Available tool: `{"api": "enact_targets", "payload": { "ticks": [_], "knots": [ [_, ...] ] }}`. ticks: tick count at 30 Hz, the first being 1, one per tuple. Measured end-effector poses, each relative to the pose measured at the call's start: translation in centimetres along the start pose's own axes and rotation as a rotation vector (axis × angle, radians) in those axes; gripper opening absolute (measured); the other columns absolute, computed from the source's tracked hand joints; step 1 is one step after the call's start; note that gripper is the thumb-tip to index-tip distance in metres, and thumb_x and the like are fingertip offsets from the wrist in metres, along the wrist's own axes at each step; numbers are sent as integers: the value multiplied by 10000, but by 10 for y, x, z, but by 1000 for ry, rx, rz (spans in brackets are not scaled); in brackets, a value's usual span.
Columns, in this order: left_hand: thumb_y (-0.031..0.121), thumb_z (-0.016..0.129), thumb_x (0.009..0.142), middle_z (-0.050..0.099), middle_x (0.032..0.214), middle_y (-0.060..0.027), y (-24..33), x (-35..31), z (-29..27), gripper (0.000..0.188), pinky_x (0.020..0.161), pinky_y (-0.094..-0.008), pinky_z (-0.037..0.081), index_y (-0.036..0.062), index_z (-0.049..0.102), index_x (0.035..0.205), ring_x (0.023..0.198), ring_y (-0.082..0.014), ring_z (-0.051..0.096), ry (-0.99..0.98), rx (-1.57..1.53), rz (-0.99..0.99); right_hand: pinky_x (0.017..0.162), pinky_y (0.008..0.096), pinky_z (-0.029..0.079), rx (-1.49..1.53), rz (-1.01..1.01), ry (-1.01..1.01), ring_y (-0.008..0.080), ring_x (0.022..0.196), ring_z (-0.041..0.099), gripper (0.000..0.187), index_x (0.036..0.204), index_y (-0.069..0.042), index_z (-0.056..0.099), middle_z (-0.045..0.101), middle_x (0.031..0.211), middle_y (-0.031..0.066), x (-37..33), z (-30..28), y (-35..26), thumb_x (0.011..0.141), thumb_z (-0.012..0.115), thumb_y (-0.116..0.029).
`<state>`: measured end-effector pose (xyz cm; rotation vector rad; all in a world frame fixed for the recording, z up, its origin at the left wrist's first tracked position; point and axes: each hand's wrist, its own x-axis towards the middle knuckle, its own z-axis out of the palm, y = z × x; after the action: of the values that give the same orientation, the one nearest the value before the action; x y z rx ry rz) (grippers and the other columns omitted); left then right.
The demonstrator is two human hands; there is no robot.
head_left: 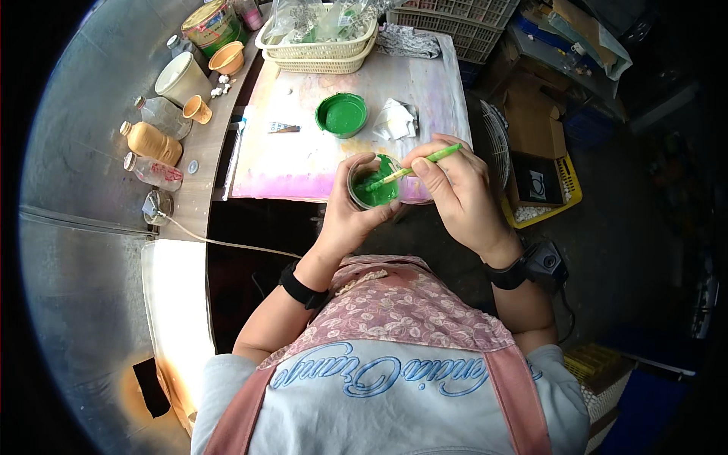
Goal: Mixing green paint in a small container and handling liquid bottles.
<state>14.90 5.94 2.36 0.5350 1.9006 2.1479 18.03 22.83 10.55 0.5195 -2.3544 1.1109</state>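
My left hand [350, 203] is wrapped round a small clear cup [362, 199] with green paint [371, 189] inside and smeared up its wall. Held between the thumb and fingers of my right hand [459, 182] is a thin bright green stick, seemingly a brush [436, 155]; its pale lower end dips into the paint, and its very tip is hidden there. Just beyond the cup, a round green tub [341, 115] with green paint in it stands on the stained table. Beside it lies a crumpled white tissue [395, 119].
A small tube [284, 127] lies left on the table [292, 167]. Cream baskets [318, 64] holding plastic bags and a grey cloth [408, 42] stand behind. Bottles, cups and a tin line the left shelf [199, 148]; a thin hose [227, 244] trails from it. A yellow crate [565, 186] stands right.
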Motion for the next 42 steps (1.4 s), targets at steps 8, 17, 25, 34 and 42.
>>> {"api": "enact_targets", "payload": {
  "ticks": [8,17,25,34,42],
  "knots": [
    [76,772,672,487,1135,-108,21,28,-35,686,878,-270,418,62,392,1242,1033,-165,483,-79,53,2,679,268,455,66,83,22,163,737,583,166,871,20,581,604,817,89,28,5,0,919,494,-112],
    [53,784,638,504,1123,-101,47,45,-57,721,878,-280,429,67,403,1251,1020,-178,499,-144,-160,-92,594,277,446,130,-160,175,121,676,550,167,879,41,565,585,718,83,59,27,-9,881,566,-126],
    [94,803,618,495,1117,-91,42,36,-59,738,908,-293,395,74,405,1240,1033,-178,484,-129,-80,-78,699,301,457,-75,-73,58,222,757,606,162,863,4,590,629,811,106,56,9,-16,896,529,-142],
    [69,772,626,489,1146,-96,26,17,-42,721,959,-315,365,54,393,1239,1106,-190,457,-75,0,22,924,418,372,-9,-49,34,258,671,598,102,839,-37,579,628,722,68,34,19,-18,880,510,-99],
    [83,794,627,479,1167,-91,18,4,-36,752,961,-313,373,40,378,1252,1113,-180,458,-69,71,71,918,417,368,-153,13,-40,244,710,596,130,819,-35,571,625,759,52,24,0,-27,894,505,-118]
  ]
}}
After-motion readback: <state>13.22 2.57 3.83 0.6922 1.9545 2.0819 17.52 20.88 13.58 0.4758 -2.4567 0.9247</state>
